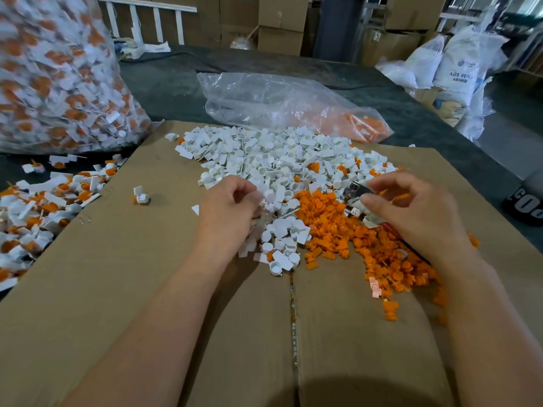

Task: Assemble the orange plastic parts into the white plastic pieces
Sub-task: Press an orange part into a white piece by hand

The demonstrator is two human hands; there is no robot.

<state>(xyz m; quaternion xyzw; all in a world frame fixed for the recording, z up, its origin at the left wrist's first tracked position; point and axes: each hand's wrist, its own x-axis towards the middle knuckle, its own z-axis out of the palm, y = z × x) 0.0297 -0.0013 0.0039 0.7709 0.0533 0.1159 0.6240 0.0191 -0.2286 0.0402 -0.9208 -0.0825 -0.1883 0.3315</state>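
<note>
1. My left hand [232, 207] is curled at the near edge of the white pile [279, 160] and pinches a blurred white piece [263, 198].
2. My right hand [417, 212] pinches an orange part [395, 196] above the orange pile [338, 230].
3. Both piles lie touching on the cardboard [117, 259].

Clear plastic bags [282, 101]: 2. Brown cardboard sheet [117, 259]: 1. Loose heaps, each beyond counting: white plastic pieces [264, 154], orange plastic parts [332, 218].
</note>
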